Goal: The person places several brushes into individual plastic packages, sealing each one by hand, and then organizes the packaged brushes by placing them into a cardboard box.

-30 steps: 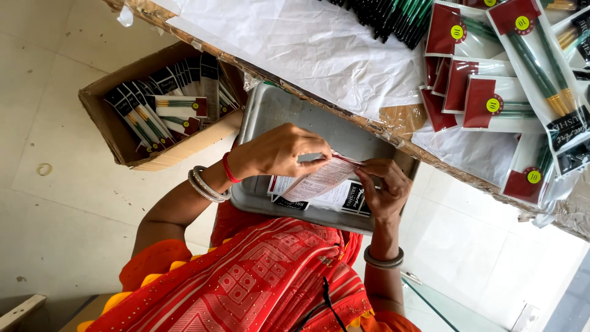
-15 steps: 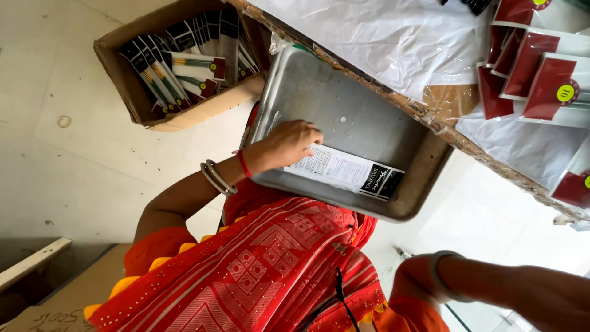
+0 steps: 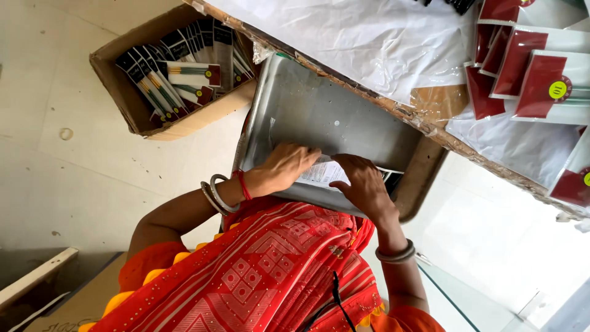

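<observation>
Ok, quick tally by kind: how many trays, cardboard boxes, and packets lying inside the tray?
Metal tray: 1
Cardboard box: 1
White printed packet in the tray, under the left hand and right hand: 1
Total: 3
</observation>
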